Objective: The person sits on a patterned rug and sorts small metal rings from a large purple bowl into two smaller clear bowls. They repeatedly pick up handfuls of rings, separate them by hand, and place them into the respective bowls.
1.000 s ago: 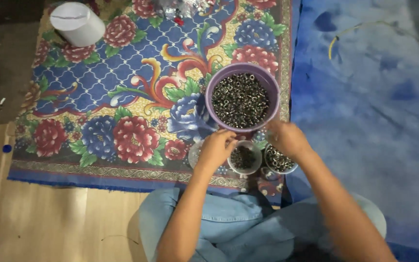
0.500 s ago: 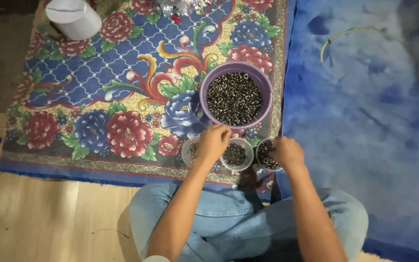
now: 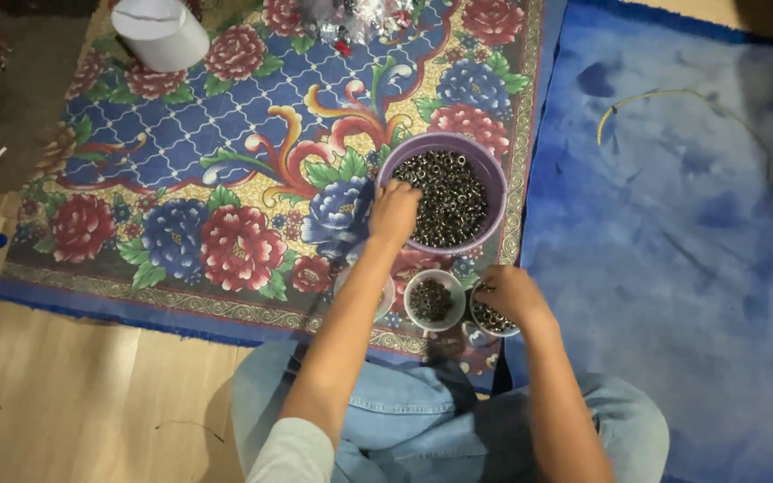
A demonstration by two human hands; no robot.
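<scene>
A purple bowl (image 3: 492, 183) full of small dark metal rings stands on a flowered mat. My left hand (image 3: 394, 211) reaches into its near left side, fingers curled down among the rings. Three small white cups stand in a row in front of the bowl: the left cup (image 3: 383, 295) is partly hidden by my left forearm, the middle cup (image 3: 433, 300) holds dark rings, and the right cup (image 3: 492, 320) is half covered by my right hand (image 3: 511, 292), whose fingers are bent over it. What either hand pinches is hidden.
The flowered mat (image 3: 225, 179) lies on a wooden floor (image 3: 73, 394), with a blue cloth (image 3: 682, 241) to its right carrying a thin yellow cord (image 3: 646, 97). A white round container (image 3: 161, 32) stands at the mat's far left. My jeans-clad knees are below the cups.
My left hand has moved from the small cups up into the purple bowl. My right hand has stayed over the right cup. The camera view has shifted slightly.
</scene>
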